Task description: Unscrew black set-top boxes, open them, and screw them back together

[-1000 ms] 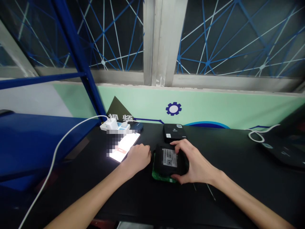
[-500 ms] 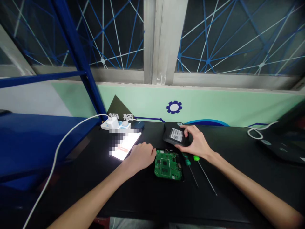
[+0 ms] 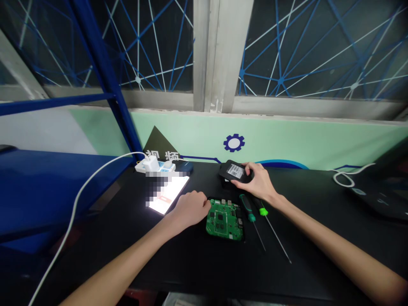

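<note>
My right hand (image 3: 259, 182) grips a black box cover (image 3: 234, 171) with a white label and holds it over another black box (image 3: 227, 182) at the back of the table. My left hand (image 3: 191, 208) rests as a loose fist on the black table (image 3: 191, 263), touching the left edge of a green circuit board (image 3: 224, 220) that lies in its black base. Two screwdrivers (image 3: 251, 216) with green handles lie just right of the board.
A lit phone (image 3: 167, 194) lies left of my left hand. Behind it sit a white power strip (image 3: 154, 166) with a charger and a white cable (image 3: 79, 199). A coiled white cable (image 3: 342, 178) and a dark device (image 3: 382, 191) lie at the right. Blue shelving (image 3: 47, 187) stands left.
My right hand lifted the black cover off the green board and carried it back onto the other black box. The board and two screwdrivers came into view. My left hand stayed put.
</note>
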A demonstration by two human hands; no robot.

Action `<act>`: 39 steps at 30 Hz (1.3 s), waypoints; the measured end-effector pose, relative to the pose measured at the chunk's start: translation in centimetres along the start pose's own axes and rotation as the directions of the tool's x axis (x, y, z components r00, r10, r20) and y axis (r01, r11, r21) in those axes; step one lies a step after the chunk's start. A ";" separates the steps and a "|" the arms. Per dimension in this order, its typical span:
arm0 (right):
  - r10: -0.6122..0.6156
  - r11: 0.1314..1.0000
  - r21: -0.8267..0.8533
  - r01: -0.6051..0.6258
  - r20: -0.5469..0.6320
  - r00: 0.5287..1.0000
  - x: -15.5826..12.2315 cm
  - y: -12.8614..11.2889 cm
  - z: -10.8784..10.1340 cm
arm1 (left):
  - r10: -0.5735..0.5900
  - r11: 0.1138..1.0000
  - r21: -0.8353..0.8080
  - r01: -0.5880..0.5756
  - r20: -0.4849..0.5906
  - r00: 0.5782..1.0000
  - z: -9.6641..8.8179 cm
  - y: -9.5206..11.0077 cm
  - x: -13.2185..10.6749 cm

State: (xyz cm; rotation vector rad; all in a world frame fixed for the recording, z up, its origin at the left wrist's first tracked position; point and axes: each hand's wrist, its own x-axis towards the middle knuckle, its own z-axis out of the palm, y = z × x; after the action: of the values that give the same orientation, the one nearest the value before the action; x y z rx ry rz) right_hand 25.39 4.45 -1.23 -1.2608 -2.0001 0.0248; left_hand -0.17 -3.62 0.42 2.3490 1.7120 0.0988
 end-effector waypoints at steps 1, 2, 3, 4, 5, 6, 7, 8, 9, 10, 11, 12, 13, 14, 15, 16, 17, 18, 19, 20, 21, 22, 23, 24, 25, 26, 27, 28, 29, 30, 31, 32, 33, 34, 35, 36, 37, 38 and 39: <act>0.003 1.000 0.003 -0.003 0.004 1.000 -0.1 0.0 0.0 | -0.005 1.000 0.000 0.005 -0.004 1.000 0.0 0.1 0.1; 0.003 1.000 0.004 -0.003 0.007 1.000 -0.3 0.1 0.0 | -0.009 1.000 0.000 0.009 -0.007 1.000 0.1 0.1 0.1; 0.001 1.000 0.003 -0.001 0.011 1.000 -0.4 0.1 0.0 | -0.013 1.000 0.000 0.013 -0.010 1.000 0.1 0.1 0.2; -0.003 1.000 -0.001 0.003 0.017 1.000 -0.5 0.1 -0.1 | -0.017 1.000 -0.001 0.017 -0.011 1.000 0.1 0.1 0.2; -0.007 1.000 -0.006 0.007 0.024 1.000 -0.5 0.2 -0.1 | -0.020 1.000 -0.001 0.020 -0.013 1.000 0.2 0.1 0.2; -0.011 1.000 -0.011 0.011 0.030 0.999 -0.6 0.2 -0.2 | -0.022 1.000 0.000 0.022 -0.015 1.000 0.2 0.1 0.2; -0.014 1.000 -0.016 0.015 0.033 0.999 -0.6 0.2 -0.2 | -0.023 1.000 0.001 0.023 -0.019 1.000 0.3 0.1 0.2; -0.020 1.000 -0.018 0.021 0.033 0.999 -0.7 0.3 -0.3 | -0.022 1.000 0.004 0.022 -0.023 0.999 0.4 0.0 0.2; -0.032 0.999 -0.018 0.033 0.032 0.999 -0.7 0.3 -0.3 | -0.019 1.000 0.007 0.019 -0.028 0.999 0.5 -0.1 0.2; -0.049 0.999 -0.018 0.050 0.028 0.998 -0.8 0.2 -0.4 | -0.014 1.000 0.010 0.015 -0.032 0.999 0.5 -0.2 0.2; -0.070 0.997 -0.020 0.070 0.022 0.997 -0.8 0.1 -0.6 | -0.008 1.000 0.013 0.009 -0.034 0.999 0.6 -0.3 0.2; -0.091 0.995 -0.028 0.092 0.011 0.996 -0.9 -0.1 -0.7 | -0.002 1.000 0.014 0.003 -0.033 0.999 0.7 -0.4 0.3; -0.114 0.993 -0.040 0.114 -0.001 0.993 -1.1 -0.5 -1.0 | 0.003 1.000 0.016 -0.003 -0.031 1.000 0.8 -0.5 0.3; -0.134 0.989 -0.060 0.133 -0.013 0.991 -1.2 -0.9 -1.3 | 0.009 1.000 0.017 -0.008 -0.028 1.000 0.8 -0.6 0.4; -0.150 0.986 -0.082 0.147 -0.032 0.988 -1.4 -1.5 -1.7 | 0.013 1.000 0.016 -0.012 -0.027 1.000 0.8 -0.7 0.4; -0.170 0.981 -0.096 0.166 -0.031 0.985 -1.6 -2.1 -2.0 | 0.014 1.000 0.013 -0.014 -0.025 1.000 0.8 -0.7 0.4; -0.191 0.977 -0.101 0.189 -0.013 0.981 -1.9 -2.7 -2.4 | 0.015 1.000 0.008 -0.015 -0.022 1.000 0.7 -0.8 0.5; -0.203 0.974 -0.089 0.207 0.045 0.978 -2.1 -3.3 -2.8 | 0.016 1.000 0.000 -0.016 -0.019 1.000 0.6 -0.8 0.4; -0.209 0.974 -0.062 0.220 0.144 0.967 -2.4 -3.9 -3.1 | 0.013 1.000 -0.008 -0.013 -0.013 1.000 0.4 -0.7 0.4; -0.211 0.974 -0.019 0.225 0.274 0.938 -2.6 -4.4 -3.3 | 0.013 1.000 -0.015 -0.013 -0.007 1.000 0.2 -0.7 0.3; -0.210 0.975 0.024 0.219 0.400 0.892 -2.9 -4.8 -3.4 | 0.011 1.000 -0.019 -0.011 0.001 1.000 0.0 -0.7 0.3; -0.209 0.975 0.034 0.219 0.469 0.858 -3.1 -5.1 -3.5 | 0.010 1.000 -0.023 -0.009 0.010 1.000 -0.2 -0.7 0.2; -0.208 0.974 0.026 0.226 0.503 0.839 -3.4 -5.3 -3.5 | 0.007 1.000 -0.025 -0.007 0.019 1.000 -0.4 -0.7 0.2; -0.209 0.971 0.013 0.237 0.522 0.827 -3.5 -5.4 -3.4 | 0.005 1.000 -0.024 -0.005 0.029 1.000 -0.6 -0.8 0.2; -0.211 0.968 -0.006 0.251 0.524 0.825 -3.7 -5.4 -3.4 | 0.009 1.000 -0.023 -0.008 0.041 0.999 -0.8 -0.8 0.2; -0.213 0.964 -0.024 0.264 0.524 0.825 -3.8 -5.4 -3.3 | 0.018 1.000 -0.020 -0.017 0.052 0.998 -0.9 -0.9 0.2; -0.213 0.961 -0.036 0.273 0.529 0.821 -3.8 -5.4 -3.3 | 0.032 0.999 -0.013 -0.032 0.061 0.998 -1.1 -1.0 0.2; -0.209 0.960 -0.047 0.277 0.539 0.816 -3.7 -5.3 -3.3 | 0.050 0.999 0.002 -0.050 0.066 0.997 -1.2 -1.0 0.2; -0.201 0.959 -0.059 0.278 0.551 0.810 -3.6 -5.4 -3.3 | 0.060 0.998 0.025 -0.062 0.064 0.996 -1.2 -1.1 0.2; -0.190 0.958 -0.071 0.277 0.566 0.802 -3.4 -5.4 -3.4 | 0.060 0.996 0.057 -0.063 0.053 0.997 -1.3 -1.1 0.2; -0.176 0.958 -0.082 0.274 0.584 0.792 -3.2 -5.5 -3.4 | 0.056 0.994 0.090 -0.059 0.039 0.998 -1.3 -1.0 0.2; -0.160 0.958 -0.097 0.271 0.603 0.781 -3.0 -5.7 -3.4 | 0.049 0.991 0.121 -0.052 0.025 0.998 -1.3 -1.0 0.2; -0.141 0.956 -0.117 0.269 0.622 0.771 -2.8 -5.8 -3.4 | 0.046 0.988 0.145 -0.047 0.014 0.999 -1.3 -0.9 0.2; -0.122 0.952 -0.140 0.271 0.638 0.760 -2.5 -6.0 -3.3 | 0.049 0.986 0.159 -0.050 0.010 0.999 -1.3 -0.8 0.2; -0.104 0.947 -0.167 0.276 0.652 0.751 -2.3 -6.2 -3.2 | 0.058 0.985 0.164 -0.059 0.011 0.998 -1.2 -0.8 0.2; -0.089 0.939 -0.193 0.285 0.665 0.742 -2.0 -6.5 -3.2 | 0.068 0.984 0.165 -0.069 0.014 0.998 -1.2 -0.8 0.2; -0.078 0.930 -0.215 0.297 0.675 0.733 -1.8 -6.7 -3.1 | 0.074 0.983 0.164 -0.076 0.017 0.997 -1.1 -0.8 0.3; -0.070 0.922 -0.233 0.309 0.685 0.725 -1.6 -6.9 -3.1 | 0.074 0.983 0.166 -0.077 0.019 0.997 -1.1 -0.8 0.3; -0.066 0.916 -0.244 0.320 0.694 0.717 -1.3 -7.1 -3.0 | 0.068 0.983 0.169 -0.070 0.020 0.997 -1.1 -0.9 0.3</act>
State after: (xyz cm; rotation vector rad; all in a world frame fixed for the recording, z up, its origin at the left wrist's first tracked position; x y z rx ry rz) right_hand 22.09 -1.33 2.92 -1.3692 -2.8804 0.0287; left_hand -1.09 -2.89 1.20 2.5246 1.6937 -0.0535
